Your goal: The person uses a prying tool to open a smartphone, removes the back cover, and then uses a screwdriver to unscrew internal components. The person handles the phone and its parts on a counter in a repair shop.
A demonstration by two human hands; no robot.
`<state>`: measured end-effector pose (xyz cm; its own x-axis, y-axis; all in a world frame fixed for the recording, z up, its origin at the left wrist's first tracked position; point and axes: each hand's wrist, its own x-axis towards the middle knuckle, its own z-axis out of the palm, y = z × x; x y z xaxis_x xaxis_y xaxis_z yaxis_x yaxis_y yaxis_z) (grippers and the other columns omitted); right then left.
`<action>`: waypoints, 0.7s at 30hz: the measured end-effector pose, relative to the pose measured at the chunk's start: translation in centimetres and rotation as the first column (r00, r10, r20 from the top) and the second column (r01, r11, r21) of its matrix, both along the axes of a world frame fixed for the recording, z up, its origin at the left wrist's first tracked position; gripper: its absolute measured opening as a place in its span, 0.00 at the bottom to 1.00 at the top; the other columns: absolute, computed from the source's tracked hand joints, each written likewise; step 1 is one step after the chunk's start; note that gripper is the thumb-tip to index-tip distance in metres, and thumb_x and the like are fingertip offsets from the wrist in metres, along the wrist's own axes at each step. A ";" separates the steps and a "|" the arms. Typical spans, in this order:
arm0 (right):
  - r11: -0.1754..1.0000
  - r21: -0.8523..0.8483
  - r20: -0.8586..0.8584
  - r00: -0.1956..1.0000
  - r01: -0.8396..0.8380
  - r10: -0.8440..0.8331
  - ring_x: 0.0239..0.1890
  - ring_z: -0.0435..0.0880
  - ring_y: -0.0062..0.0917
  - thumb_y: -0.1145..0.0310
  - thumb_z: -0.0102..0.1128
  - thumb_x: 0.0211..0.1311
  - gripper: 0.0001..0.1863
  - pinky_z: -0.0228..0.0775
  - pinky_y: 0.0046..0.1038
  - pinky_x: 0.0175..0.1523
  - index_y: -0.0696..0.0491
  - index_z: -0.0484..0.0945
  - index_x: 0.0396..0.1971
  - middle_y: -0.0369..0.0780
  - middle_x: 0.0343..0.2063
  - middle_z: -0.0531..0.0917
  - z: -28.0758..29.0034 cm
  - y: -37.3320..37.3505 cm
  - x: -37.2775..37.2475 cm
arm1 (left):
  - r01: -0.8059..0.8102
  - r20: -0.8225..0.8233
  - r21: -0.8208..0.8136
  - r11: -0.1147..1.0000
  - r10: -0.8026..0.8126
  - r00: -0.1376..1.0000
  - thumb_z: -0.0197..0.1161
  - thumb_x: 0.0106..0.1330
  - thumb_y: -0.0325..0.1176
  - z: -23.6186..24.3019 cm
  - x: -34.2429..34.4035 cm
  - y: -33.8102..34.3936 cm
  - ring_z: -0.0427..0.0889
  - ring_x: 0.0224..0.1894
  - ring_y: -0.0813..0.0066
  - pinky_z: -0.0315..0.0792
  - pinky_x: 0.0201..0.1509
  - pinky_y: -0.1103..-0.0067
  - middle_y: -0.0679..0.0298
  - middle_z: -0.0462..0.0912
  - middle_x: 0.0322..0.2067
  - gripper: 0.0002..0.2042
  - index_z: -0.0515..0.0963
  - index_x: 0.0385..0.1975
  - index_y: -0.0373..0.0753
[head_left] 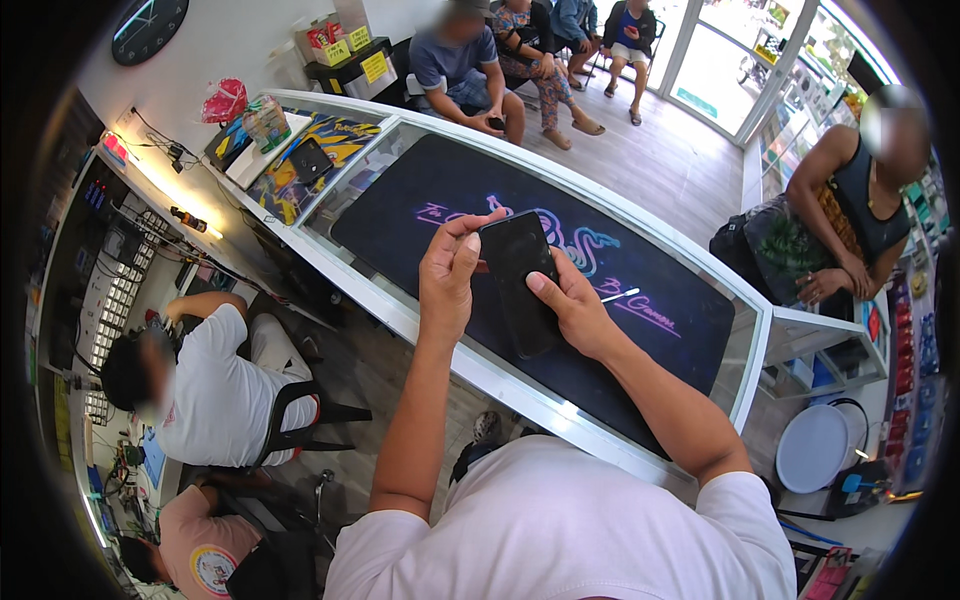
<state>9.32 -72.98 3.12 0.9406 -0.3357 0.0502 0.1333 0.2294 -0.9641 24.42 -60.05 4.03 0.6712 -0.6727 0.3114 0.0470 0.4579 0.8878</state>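
Above the counter I hold a black smartphone (pixel 522 310) in both hands, its dark screen showing no picture. My left hand (pixel 450 268) grips its upper left edge, with the thumb pointing up along the side and the fingers partly behind. My right hand (pixel 575 305) clasps the right edge, its thumb lying across the front. Beneath the phone lies a large black desk mat (pixel 400 190) with pink and blue neon print. A thin white stick-like tool (pixel 620 294) rests on the mat beside my right hand; its exact kind is unclear.
The mat lies on a white-framed glass counter (pixel 755 345). At its far left end are a dark phone-like device (pixel 311 158) and a clear tub (pixel 265 123). Seated co-workers (pixel 230 385) are at a bench on the left. People sit beyond the counter; another person (pixel 850 220) is at the right.
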 end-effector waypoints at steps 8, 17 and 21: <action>0.964 -0.260 -0.017 0.999 -0.053 0.051 0.59 0.75 0.20 0.62 0.59 0.80 0.29 0.65 0.26 0.67 0.56 0.63 0.73 0.38 0.57 0.78 1.0 -1.8 -0.7 | 0.077 -0.097 0.054 0.996 -0.072 0.993 0.62 0.79 0.38 0.5 0.5 1.5 0.87 0.49 0.76 0.84 0.50 0.76 0.58 0.86 0.57 0.14 0.79 0.56 0.37; 0.812 -0.571 -0.122 0.991 -0.122 0.063 0.52 0.79 0.25 0.64 0.62 0.76 0.27 0.70 0.29 0.61 0.56 0.70 0.70 0.43 0.50 0.83 4.0 -3.9 -4.4 | 0.235 0.048 0.364 0.901 -0.270 0.962 0.62 0.79 0.35 3.4 0.2 3.0 0.86 0.45 0.78 0.86 0.50 0.77 0.61 0.86 0.49 0.15 0.81 0.58 0.33; 0.881 -0.464 -0.104 0.993 -0.095 0.052 0.52 0.79 0.23 0.62 0.63 0.77 0.28 0.69 0.27 0.62 0.57 0.69 0.70 0.39 0.52 0.83 3.6 -4.5 -7.5 | 0.327 0.105 0.429 0.842 -0.406 0.908 0.58 0.82 0.37 5.4 -2.0 2.7 0.86 0.51 0.74 0.84 0.57 0.75 0.57 0.87 0.53 0.20 0.77 0.68 0.35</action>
